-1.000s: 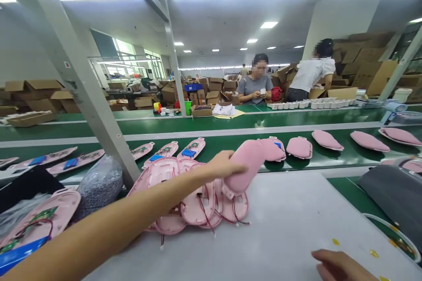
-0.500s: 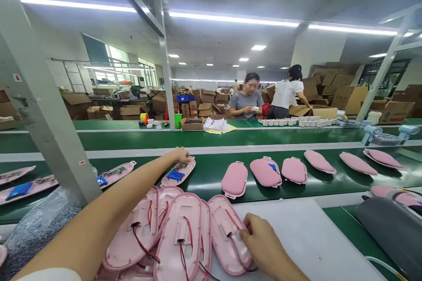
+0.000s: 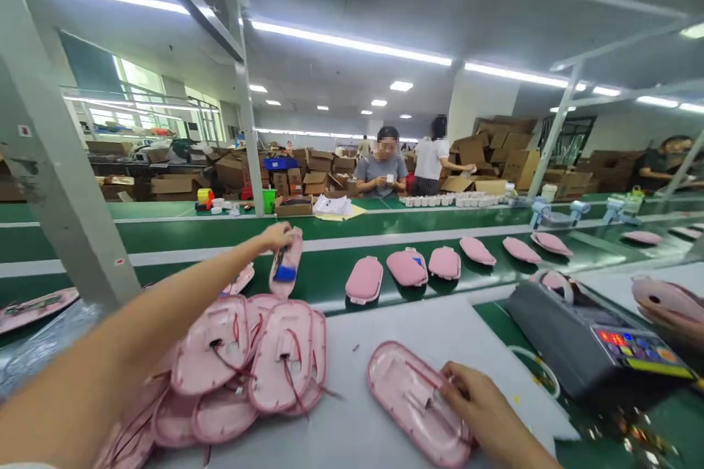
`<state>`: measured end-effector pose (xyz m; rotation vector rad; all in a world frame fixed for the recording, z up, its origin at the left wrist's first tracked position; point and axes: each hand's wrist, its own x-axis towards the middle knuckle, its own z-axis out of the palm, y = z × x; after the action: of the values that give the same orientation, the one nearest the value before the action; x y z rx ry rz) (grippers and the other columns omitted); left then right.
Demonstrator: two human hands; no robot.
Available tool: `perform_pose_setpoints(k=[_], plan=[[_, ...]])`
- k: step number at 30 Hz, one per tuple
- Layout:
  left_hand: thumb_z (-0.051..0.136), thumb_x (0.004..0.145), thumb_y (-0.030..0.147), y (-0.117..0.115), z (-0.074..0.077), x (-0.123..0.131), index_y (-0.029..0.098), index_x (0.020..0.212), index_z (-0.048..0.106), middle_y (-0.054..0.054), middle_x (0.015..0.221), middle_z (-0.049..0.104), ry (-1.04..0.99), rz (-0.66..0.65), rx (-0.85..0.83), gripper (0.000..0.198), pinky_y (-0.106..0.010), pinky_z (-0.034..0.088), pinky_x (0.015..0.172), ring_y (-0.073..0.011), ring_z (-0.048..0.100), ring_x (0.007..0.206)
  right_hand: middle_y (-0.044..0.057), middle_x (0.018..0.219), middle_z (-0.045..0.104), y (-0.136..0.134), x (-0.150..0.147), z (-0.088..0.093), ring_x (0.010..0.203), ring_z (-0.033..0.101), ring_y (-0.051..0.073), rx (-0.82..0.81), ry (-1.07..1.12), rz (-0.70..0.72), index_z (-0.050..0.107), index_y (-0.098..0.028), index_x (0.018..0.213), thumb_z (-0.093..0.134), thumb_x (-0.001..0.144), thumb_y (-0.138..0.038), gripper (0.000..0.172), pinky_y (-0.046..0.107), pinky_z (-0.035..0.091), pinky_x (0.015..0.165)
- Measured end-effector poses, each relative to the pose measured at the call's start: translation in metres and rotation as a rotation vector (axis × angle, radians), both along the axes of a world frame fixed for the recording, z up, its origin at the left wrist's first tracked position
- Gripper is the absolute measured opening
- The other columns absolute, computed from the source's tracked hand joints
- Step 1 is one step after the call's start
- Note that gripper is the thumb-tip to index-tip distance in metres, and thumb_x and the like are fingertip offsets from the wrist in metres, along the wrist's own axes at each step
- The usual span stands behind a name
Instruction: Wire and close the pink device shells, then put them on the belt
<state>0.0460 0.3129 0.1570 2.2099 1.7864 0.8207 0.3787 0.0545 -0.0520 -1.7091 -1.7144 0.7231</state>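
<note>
My left hand [image 3: 278, 236] reaches out over the green belt, its fingers closed on the far end of a pink shell [image 3: 294, 253]. That shell is tilted up and carries a circuit board and a blue battery [image 3: 284, 274]. On the white worktop, my right hand [image 3: 476, 399] grips the right edge of an empty-looking pink cover [image 3: 410, 388], inner side up, with its wires partly under my fingers. Between my arms lies a pile of similar pink covers [image 3: 280, 374] with red and black wires.
Closed pink cases [image 3: 364, 280] lie in a row along the green belt [image 3: 324, 286]. To the right stands a grey machine [image 3: 572, 344] with a lit display. Another person's hand [image 3: 682, 326] holds a pink case at the right edge. A metal post [image 3: 71, 139] rises on the left.
My left hand has closed on the battery-carrying shell and tilted it up off the belt. My right hand has drawn its cover rightward, away from the pile. The view has swung right.
</note>
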Motion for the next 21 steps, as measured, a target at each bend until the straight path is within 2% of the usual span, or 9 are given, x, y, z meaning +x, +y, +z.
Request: perform_pose_setpoints(k=[4, 6, 7, 8, 10, 13, 15, 18, 21], plan=[[0.052, 0.092, 0.025, -0.058, 0.038, -0.012, 0.010, 0.129, 0.048, -0.005, 0.110, 0.061, 0.100, -0.008, 0.112, 0.041, -0.039, 0.049, 0.092, -0.0192, 0.062, 0.095, -0.001, 0.067, 0.056, -0.006, 0.009, 0.012, 0.066, 0.050, 0.017, 0.076, 0.032, 0.006, 0.059, -0.020, 0.082, 0.043, 0.083, -0.036, 0.023, 0.026, 0.033, 0.061], [0.048, 0.089, 0.022, -0.102, 0.043, -0.024, 0.012, 0.131, 0.050, -0.003, 0.113, 0.061, 0.114, -0.026, 0.136, 0.043, -0.040, 0.047, 0.094, -0.0197, 0.062, 0.094, 0.000, 0.071, 0.057, -0.005, 0.015, 0.019, 0.069, 0.051, 0.017, 0.110, 0.077, -0.017, 0.061, -0.020, 0.084, 0.044, 0.084, -0.039, 0.025, 0.028, 0.035, 0.064], [0.048, 0.087, 0.022, -0.128, 0.037, -0.030, 0.015, 0.128, 0.055, -0.002, 0.114, 0.062, 0.118, -0.028, 0.128, 0.042, -0.039, 0.049, 0.092, -0.0203, 0.063, 0.093, 0.000, 0.072, 0.058, -0.006, 0.018, 0.021, 0.070, 0.052, 0.018, 0.134, 0.120, -0.037, 0.061, -0.020, 0.084, 0.046, 0.084, -0.041, 0.026, 0.028, 0.036, 0.065], [0.050, 0.085, 0.024, -0.156, 0.025, -0.035, 0.017, 0.122, 0.061, -0.002, 0.115, 0.063, 0.096, -0.028, 0.105, 0.039, -0.038, 0.051, 0.089, -0.0214, 0.064, 0.093, 0.000, 0.073, 0.059, -0.007, 0.019, 0.024, 0.070, 0.052, 0.017, 0.146, 0.186, -0.056, 0.061, -0.019, 0.084, 0.048, 0.083, -0.044, 0.028, 0.028, 0.037, 0.065], [0.056, 0.081, 0.031, -0.213, -0.016, -0.043, 0.019, 0.115, 0.067, -0.003, 0.115, 0.067, -0.017, -0.032, -0.013, 0.037, -0.033, 0.055, 0.080, -0.0239, 0.065, 0.094, 0.000, 0.070, 0.060, -0.013, 0.019, 0.028, 0.063, 0.052, 0.016, 0.107, 0.387, -0.115, 0.059, -0.018, 0.084, 0.055, 0.077, -0.051, 0.034, 0.027, 0.039, 0.060], [0.063, 0.075, 0.039, -0.290, -0.093, -0.040, 0.017, 0.117, 0.066, -0.010, 0.115, 0.067, -0.529, -0.012, -0.417, 0.048, -0.038, 0.057, 0.076, -0.0284, 0.066, 0.093, -0.001, 0.063, 0.059, -0.030, 0.009, 0.031, 0.055, 0.053, 0.015, -0.107, 0.629, -0.172, 0.057, -0.018, 0.087, 0.065, 0.068, -0.054, 0.042, 0.028, 0.044, 0.056], [0.061, 0.077, 0.037, -0.328, -0.134, -0.032, 0.017, 0.117, 0.066, -0.010, 0.120, 0.064, -0.636, -0.005, -0.463, 0.045, -0.044, 0.052, 0.093, -0.0295, 0.062, 0.106, 0.000, 0.060, 0.060, -0.044, -0.003, 0.030, 0.056, 0.056, 0.017, -0.207, 0.617, -0.191, 0.055, -0.017, 0.092, 0.069, 0.066, -0.053, 0.046, 0.031, 0.049, 0.058], [0.055, 0.083, 0.027, -0.357, -0.163, -0.027, 0.022, 0.117, 0.066, -0.008, 0.133, 0.053, -0.465, -0.048, -0.345, 0.036, -0.048, 0.035, 0.111, -0.0279, 0.048, 0.126, -0.003, 0.053, 0.057, -0.068, -0.021, 0.021, 0.050, 0.053, 0.018, -0.192, 0.438, -0.240, 0.049, -0.018, 0.102, 0.064, 0.070, -0.054, 0.050, 0.031, 0.047, 0.053], [0.050, 0.085, 0.014, -0.360, -0.164, -0.031, 0.026, 0.120, 0.062, -0.006, 0.144, 0.040, -0.172, -0.123, -0.148, 0.039, -0.050, 0.032, 0.112, -0.0276, 0.036, 0.134, -0.003, 0.057, 0.062, -0.094, -0.032, 0.012, 0.050, 0.055, 0.020, -0.114, 0.093, -0.325, 0.043, -0.020, 0.118, 0.050, 0.081, -0.055, 0.051, 0.032, 0.044, 0.055]])
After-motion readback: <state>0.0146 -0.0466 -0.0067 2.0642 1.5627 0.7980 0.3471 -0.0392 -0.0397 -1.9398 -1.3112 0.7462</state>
